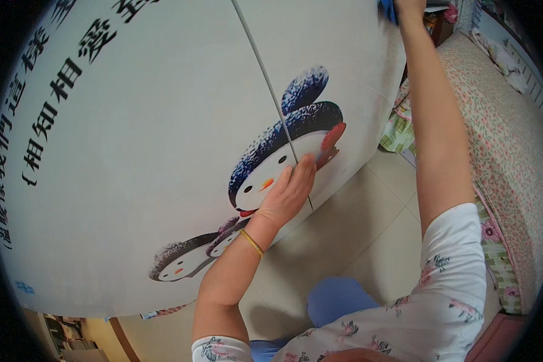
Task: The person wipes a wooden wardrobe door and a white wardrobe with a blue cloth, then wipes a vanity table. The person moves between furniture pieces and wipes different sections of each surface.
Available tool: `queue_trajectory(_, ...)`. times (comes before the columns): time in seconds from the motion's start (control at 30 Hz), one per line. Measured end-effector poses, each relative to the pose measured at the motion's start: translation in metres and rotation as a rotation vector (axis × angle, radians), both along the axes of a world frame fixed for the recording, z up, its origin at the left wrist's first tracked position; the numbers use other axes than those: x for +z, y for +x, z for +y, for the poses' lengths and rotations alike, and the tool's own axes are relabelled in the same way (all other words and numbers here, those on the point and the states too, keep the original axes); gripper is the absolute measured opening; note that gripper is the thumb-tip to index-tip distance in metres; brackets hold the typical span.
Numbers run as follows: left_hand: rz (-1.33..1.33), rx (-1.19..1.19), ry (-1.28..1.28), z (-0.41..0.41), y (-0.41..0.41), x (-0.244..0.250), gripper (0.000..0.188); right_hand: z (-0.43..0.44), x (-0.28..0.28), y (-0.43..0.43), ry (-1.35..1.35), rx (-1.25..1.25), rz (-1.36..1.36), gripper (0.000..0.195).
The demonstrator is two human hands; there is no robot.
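A large white panelled surface [172, 113], likely cabinet doors, stands before me with printed snowmen and dark lettering. A thin grey seam [262, 68] runs down it between two panels. My left hand [294, 185] lies flat on the large printed snowman [260, 176], over the seam, and holds nothing. A yellow bracelet [251, 243] circles that wrist. Stretched out to the upper right, my right hand [411, 8] grips a blue cloth [388, 11] at the panel's far edge. The top of the frame cuts off part of this hand and cloth.
At the right is a bed with a floral cover [493, 122] and a green checked skirt [398, 131]. Light floor tiles [366, 217] lie below the panel. A dark shelf with small items [439, 22] stands beyond my right arm. Books or boxes [74, 341] sit at lower left.
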State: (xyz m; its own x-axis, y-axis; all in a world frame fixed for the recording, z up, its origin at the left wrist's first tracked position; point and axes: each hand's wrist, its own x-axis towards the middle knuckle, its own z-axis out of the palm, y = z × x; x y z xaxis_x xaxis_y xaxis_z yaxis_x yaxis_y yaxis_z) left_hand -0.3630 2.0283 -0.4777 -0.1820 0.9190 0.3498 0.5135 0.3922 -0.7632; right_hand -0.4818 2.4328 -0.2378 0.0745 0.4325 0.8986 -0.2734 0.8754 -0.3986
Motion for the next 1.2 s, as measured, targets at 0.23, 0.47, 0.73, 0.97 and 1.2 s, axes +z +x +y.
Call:
queue_trajectory(0.23,-0.007,0.013,-0.02,0.003,0.0,0.002,0.045,0.0,-0.24,0.011,-0.673,0.255,-0.194,0.07)
queue_trajectory(0.47,-0.042,0.016,-0.017,0.007,0.001,0.003,0.047,-0.145,-0.117,0.034,-0.196,-0.051,0.012,0.054)
queue_trajectory(0.73,-0.188,-0.09,0.142,0.005,-0.001,-0.005,0.035,-0.3,-0.081,0.087,0.6,0.002,0.1,0.043)
queue_trajectory(0.97,-0.023,0.002,0.073,0.004,0.002,-0.001,0.039,-0.154,-0.231,0.043,-0.03,-0.001,-0.021,0.055)
queue_trajectory(1.2,0.016,-0.024,0.073,0.009,-0.003,-0.007,0.038,-0.047,-0.408,0.022,-1.224,0.416,-0.006,0.055)
